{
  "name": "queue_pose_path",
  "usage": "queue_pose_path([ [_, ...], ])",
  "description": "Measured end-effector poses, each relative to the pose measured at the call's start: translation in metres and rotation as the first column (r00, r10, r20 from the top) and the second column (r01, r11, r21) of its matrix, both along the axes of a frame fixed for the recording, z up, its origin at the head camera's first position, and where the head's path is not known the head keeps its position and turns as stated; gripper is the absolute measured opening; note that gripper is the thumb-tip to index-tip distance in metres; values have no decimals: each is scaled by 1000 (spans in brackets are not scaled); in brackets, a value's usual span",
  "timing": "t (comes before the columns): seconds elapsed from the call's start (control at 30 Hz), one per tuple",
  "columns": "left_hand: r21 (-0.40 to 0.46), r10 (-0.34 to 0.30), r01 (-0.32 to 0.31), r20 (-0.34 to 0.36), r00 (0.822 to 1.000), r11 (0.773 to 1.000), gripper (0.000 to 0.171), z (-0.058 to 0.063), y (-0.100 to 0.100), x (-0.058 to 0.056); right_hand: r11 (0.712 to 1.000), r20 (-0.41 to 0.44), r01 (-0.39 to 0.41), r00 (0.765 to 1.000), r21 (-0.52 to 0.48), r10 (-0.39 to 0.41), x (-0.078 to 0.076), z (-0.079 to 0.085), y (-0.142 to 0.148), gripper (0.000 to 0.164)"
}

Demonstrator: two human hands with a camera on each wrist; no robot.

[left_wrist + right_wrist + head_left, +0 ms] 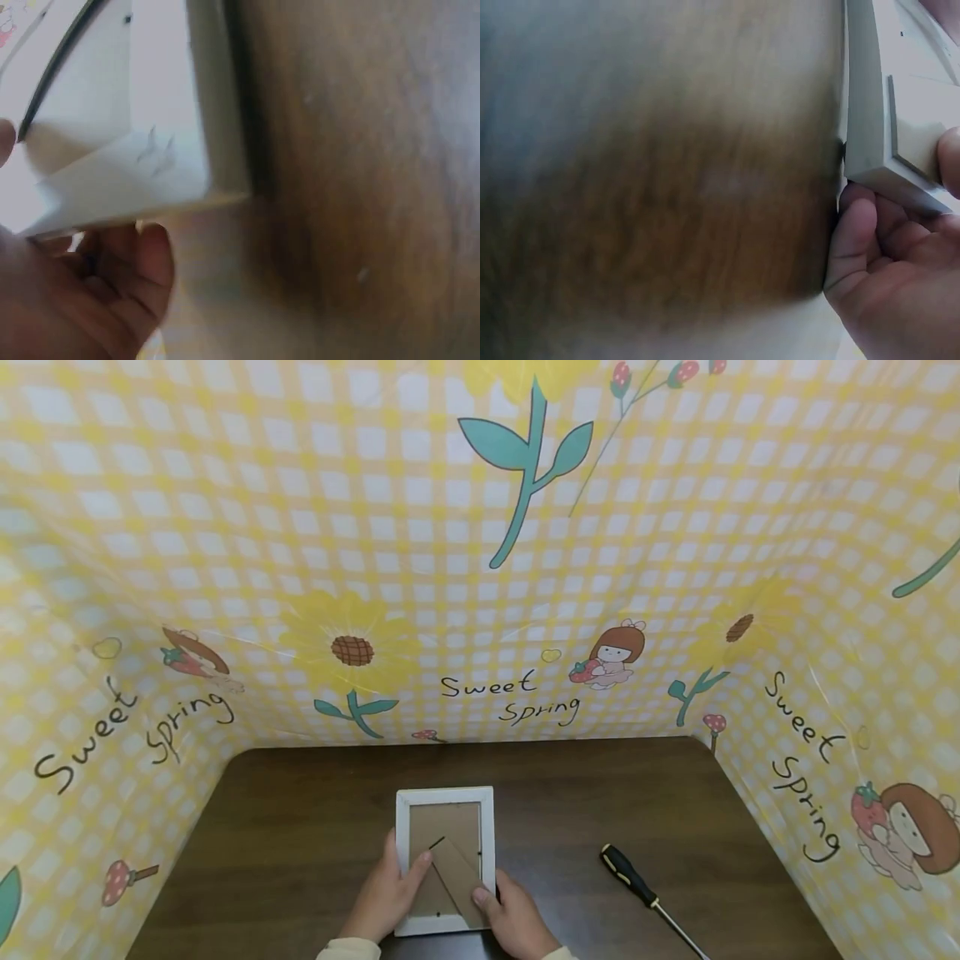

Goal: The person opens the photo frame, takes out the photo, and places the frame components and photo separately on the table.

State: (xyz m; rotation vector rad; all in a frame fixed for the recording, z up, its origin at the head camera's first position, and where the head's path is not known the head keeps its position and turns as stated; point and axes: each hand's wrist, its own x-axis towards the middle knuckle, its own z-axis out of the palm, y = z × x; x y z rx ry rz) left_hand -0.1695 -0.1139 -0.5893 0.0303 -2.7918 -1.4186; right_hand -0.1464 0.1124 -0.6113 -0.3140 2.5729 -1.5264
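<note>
A white picture frame point(445, 795) is held back side up between both hands, over the near part of the table. Its brown backing board point(457, 818) carries a slanted stand flap point(457, 881). The left hand point(386, 889) grips the left edge, thumb on the backing and fingers curled beneath. Opposite it, the right hand point(519, 917) grips the lower right edge with its thumb on the stand flap. In the left wrist view, the frame's white corner point(176, 161) shows above curled fingers. The right wrist view shows fingers tucked under the frame's corner point(881, 161).
A screwdriver point(630, 874) with a black and yellow handle lies on the dark wooden table point(300, 810) to the right, its shaft running out of the bottom of the view. Yellow checked cloth point(420, 543) with printed flowers surrounds the table at the back and both sides.
</note>
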Motion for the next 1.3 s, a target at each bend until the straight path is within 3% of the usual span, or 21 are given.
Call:
queue_pose_path([
  [0.2, -87, -7, 14, 85, 996, 996, 90, 8, -3, 3, 999, -23, 30, 999, 28, -29, 0, 1, -2, 33],
  [0.37, -111, 39, -25, 122, 992, 994, 83, 2, -1, 5, 998, -66, 43, 997, 48, -40, -1, 2, -3, 41],
  [0.53, -136, 103, -91, 88, 991, 987, 62, -9, 2, 8, 996, -69, 51, 997, 77, -46, -5, 4, -3, 39],
  [0.7, -155, 115, -106, 51, 992, 982, 52, -14, 2, 9, 985, -104, 79, 993, 153, -63, -5, 3, -3, 32],
  [0.83, -179, 115, -105, 46, 992, 978, 51, -14, 3, 9, 974, -154, 104, 985, 200, -74, -5, 2, -5, 28],
  [1.0, -239, 121, -116, 8, 993, 964, 56, -14, 8, 10, 975, -110, 122, 989, 186, -103, -7, 3, -7, 24],
  [1.17, -288, 134, -139, -37, 990, 948, 59, -19, 12, 12, 959, -120, 191, 978, 211, -169, -4, 5, -12, 29],
  [1.3, -311, 66, -70, -26, 998, 948, 63, -19, 7, 13, 952, -125, 185, 980, 246, -158, -2, 9, -12, 35],
])
